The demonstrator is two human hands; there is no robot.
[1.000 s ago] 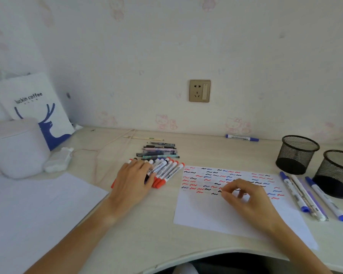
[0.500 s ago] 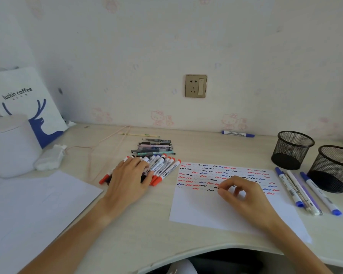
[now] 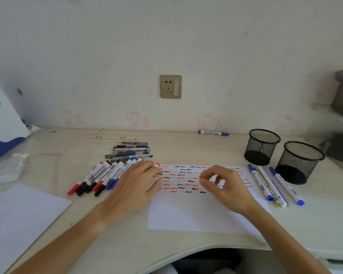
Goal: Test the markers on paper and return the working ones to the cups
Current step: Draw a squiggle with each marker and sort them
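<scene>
Black mesh cups (image 3: pixel 262 147) stand right of the paper (image 3: pixel 196 210); flat left hand (image 3: pixel 136 185) covers markers (image 3: pixel 99 177), right hand (image 3: pixel 227 185) curls empty.

The markers (image 3: pixel 99 176) are fanned out in a slanted row left of the paper (image 3: pixel 196 210), red, black and blue caps all mixed. The paper lies flat with its top half covered in little red, black and blue squiggles. Right of it are a few blue pens (image 3: pixel 275 184), then two black mesh cups (image 3: pixel 261 146) standing upright, side by side.
</scene>
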